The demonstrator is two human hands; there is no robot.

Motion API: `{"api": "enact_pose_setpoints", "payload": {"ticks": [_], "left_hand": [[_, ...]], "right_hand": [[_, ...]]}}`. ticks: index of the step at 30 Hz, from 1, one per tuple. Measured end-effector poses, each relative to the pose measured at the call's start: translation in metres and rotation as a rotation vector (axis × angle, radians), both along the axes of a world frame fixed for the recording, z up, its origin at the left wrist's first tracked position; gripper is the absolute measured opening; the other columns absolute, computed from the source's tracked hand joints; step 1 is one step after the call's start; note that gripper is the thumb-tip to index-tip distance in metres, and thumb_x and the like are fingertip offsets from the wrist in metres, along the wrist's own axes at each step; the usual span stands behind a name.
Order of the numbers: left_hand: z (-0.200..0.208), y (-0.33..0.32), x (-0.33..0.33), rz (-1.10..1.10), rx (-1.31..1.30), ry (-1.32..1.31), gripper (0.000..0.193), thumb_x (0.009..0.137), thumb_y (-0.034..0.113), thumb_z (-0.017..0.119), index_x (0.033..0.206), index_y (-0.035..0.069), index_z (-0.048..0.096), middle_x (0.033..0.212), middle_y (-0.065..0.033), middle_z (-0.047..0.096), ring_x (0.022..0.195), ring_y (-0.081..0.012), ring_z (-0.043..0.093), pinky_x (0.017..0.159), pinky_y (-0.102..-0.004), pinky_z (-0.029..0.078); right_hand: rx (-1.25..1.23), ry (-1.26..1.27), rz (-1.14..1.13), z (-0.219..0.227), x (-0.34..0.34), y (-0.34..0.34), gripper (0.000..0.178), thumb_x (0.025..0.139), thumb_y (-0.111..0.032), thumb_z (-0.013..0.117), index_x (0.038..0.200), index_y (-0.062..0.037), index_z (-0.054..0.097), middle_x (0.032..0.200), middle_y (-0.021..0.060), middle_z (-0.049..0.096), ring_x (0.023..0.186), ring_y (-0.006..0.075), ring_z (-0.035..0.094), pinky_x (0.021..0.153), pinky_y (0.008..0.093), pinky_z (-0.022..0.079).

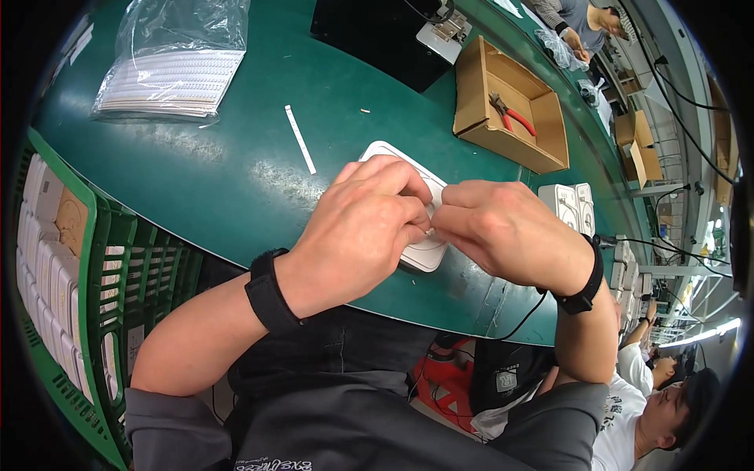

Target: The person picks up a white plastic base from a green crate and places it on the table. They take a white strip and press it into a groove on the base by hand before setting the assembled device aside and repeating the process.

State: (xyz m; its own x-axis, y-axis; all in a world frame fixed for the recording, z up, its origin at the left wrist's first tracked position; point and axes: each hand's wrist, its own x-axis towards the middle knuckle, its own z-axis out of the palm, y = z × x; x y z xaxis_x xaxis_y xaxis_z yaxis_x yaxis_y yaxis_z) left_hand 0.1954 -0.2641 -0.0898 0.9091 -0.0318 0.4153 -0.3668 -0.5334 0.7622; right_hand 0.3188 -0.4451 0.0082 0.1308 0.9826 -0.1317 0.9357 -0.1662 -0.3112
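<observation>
A white, flat box with rounded corners (426, 257) lies on the green table, mostly covered by my hands. Over it, my left hand (363, 212) is closed, its thumb and index finger pinched together near the box's middle. My right hand (499, 224) is closed too, its fingertips meeting those of the left. Between the fingertips a tiny pale bit shows, too small and too covered to name. Beyond my left hand a narrow white paper strip (300, 140) lies flat on the table.
Farther left sits a clear plastic bag (169, 71) of stacked white printed sheets. A cardboard box (510, 145) holds red-handled pliers (512, 115), beside a black machine (385, 43). White packages (559, 202) stand right. A green crate (86, 235) with white boxes flanks me; co-workers sit nearby.
</observation>
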Motion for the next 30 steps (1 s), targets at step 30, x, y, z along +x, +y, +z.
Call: {"api": "enact_pose_setpoints", "payload": {"ticks": [30], "left_hand": [[-0.005, -0.003, 0.002, 0.041, -0.056, -0.046, 0.004, 0.083, 0.004, 0.078, 0.085, 0.003, 0.075, 0.101, -0.0043, 0.066, 0.108, -0.0267, 0.063, 0.096, -0.0412, 0.047]], "right_hand": [[0.056, 0.183, -0.077, -0.022, -0.006, -0.010, 0.009, 0.093, -0.002, 0.073, 0.100, 0.0015, 0.069, 0.091, 0.0151, 0.062, 0.085, 0.0380, 0.064, 0.074, 0.0468, 0.052]]}}
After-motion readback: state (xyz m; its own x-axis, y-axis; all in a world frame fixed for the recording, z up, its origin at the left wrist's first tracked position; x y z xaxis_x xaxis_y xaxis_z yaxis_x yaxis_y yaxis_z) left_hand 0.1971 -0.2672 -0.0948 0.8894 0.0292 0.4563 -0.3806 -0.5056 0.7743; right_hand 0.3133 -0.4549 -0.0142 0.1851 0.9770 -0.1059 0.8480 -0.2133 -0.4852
